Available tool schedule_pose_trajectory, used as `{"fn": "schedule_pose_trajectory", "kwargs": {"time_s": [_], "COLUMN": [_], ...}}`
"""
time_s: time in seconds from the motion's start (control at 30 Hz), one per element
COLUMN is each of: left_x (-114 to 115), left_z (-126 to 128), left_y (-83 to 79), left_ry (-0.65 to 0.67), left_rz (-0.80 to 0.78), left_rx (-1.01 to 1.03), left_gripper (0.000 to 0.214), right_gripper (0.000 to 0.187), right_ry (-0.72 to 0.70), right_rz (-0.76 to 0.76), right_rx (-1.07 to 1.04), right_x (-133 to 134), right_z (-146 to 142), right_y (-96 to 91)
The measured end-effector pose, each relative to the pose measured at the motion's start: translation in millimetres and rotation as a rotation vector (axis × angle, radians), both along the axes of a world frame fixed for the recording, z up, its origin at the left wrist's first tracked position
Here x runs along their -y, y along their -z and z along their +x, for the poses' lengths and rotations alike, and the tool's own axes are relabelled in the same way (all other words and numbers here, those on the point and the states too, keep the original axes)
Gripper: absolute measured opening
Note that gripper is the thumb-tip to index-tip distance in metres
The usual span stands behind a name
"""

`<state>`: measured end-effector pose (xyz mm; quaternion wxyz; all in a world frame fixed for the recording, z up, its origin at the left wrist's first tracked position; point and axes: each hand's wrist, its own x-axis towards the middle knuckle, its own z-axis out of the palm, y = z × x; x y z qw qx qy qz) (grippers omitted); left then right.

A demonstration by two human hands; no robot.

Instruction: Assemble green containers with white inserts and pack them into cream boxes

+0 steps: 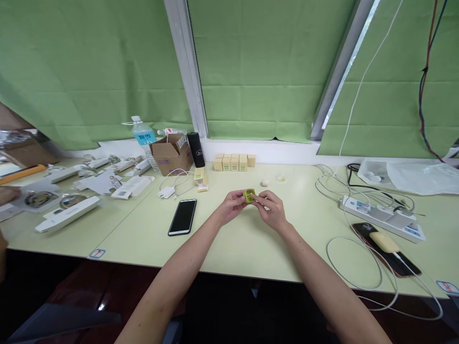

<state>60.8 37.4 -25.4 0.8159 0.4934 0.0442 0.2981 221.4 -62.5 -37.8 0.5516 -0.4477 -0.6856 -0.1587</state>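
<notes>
Over the middle of the table, a small open box, olive-yellow inside, is held between my two hands. My left hand pinches its left side. At the right, the fingers of my right hand close on the rim and reach to the opening; whether they also grip something inside is too small to tell. Just behind lie a small pinkish-white rounded piece and a clear plastic piece with a yellow spot. Farther back stands a row of several small cream boxes.
A phone lies left of my arms. Behind it are a white charger, a carton and a black bottle. Cables and a power strip fill the right. A co-worker's hand shows at far left.
</notes>
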Motion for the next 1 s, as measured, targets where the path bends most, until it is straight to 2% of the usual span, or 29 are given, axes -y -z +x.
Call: {"fn": "schedule_pose_trajectory", "kwargs": {"time_s": [0.27,0.67,0.87,1.0], "left_x": [0.5,-2.2,-2.3,-3.4], "left_z": [0.4,-0.6,-0.5,-0.5], "left_y": [-1.6,2.7,3.2,3.3], "left_ry": [-0.020,-0.008,0.020,0.037], "left_rz": [0.012,0.017,0.017,0.035], "left_rx": [-0.004,-0.014,-0.007,-0.013], "left_gripper": [0.041,0.047,0.046,0.049], "right_gripper": [0.030,0.030,0.026,0.026], "right_ry": [-0.010,-0.104,-0.074,-0.056], "right_rz": [-0.063,-0.149,-0.165,-0.240], "right_rx": [-0.026,-0.097,-0.103,-0.095], "right_x": [-1.4,1.9,2.6,1.5], "right_z": [-0.2,-7.1,-6.9,-3.5], "right_y": [4.6,1.4,2.9,7.9]}}
